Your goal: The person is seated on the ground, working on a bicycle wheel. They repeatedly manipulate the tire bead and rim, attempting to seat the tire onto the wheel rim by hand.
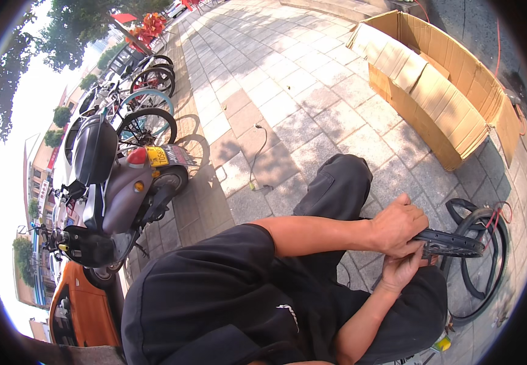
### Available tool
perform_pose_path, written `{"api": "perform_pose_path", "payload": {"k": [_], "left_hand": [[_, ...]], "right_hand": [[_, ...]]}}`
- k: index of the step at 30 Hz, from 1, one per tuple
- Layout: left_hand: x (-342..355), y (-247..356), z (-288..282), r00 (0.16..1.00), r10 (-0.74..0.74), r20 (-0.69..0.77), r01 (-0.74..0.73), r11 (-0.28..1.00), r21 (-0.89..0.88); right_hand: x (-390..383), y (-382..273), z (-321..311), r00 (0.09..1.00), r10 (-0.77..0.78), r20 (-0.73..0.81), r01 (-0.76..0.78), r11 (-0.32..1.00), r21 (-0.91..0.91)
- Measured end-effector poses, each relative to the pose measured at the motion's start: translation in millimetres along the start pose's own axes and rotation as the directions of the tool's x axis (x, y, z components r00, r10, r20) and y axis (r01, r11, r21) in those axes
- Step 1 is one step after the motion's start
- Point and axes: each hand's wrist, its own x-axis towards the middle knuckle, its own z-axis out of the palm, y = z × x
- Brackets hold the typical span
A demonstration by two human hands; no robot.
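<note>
Tyre: black tyre [452, 243] lay across the person's knee, long axis left-right, free end pointing right.
Left hand [397, 228]: clenched over its near end.
Right hand [400, 271]: cupped beneath, gripping it.

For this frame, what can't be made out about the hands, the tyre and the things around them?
Head view only:
- Right hand: its fingers are tucked under the left hand and the black tyre, so its grip is unclear.
- Tyre: the near end is covered by both hands.
- Inner tube: part is behind the tyre; the valve is too small to find.
- Cardboard box: its contents are hidden by its walls.
</note>
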Motion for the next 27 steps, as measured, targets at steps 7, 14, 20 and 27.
{"api": "perform_pose_path", "payload": {"k": [7, 14, 20, 27], "left_hand": [[-4, 2, -11, 0.974, 0.192, -0.122, -0.199, 0.979, -0.041], [-3, -8, -3, 0.974, 0.215, -0.077, -0.218, 0.975, -0.036], [2, -12, 6, 0.965, 0.208, -0.157, -0.192, 0.975, 0.112], [15, -26, -24, 0.994, 0.095, -0.051, -0.083, 0.977, 0.194]], "right_hand": [[-21, 0, 67, 0.987, 0.063, -0.147, -0.073, 0.995, -0.064], [16, -17, 6, 0.978, 0.189, 0.094, -0.172, 0.972, -0.163], [1, 0, 24, 0.998, 0.003, 0.057, 0.016, 0.94, -0.341], [-7, 8, 39, 0.981, 0.029, 0.192, 0.032, 0.951, -0.308]]}}
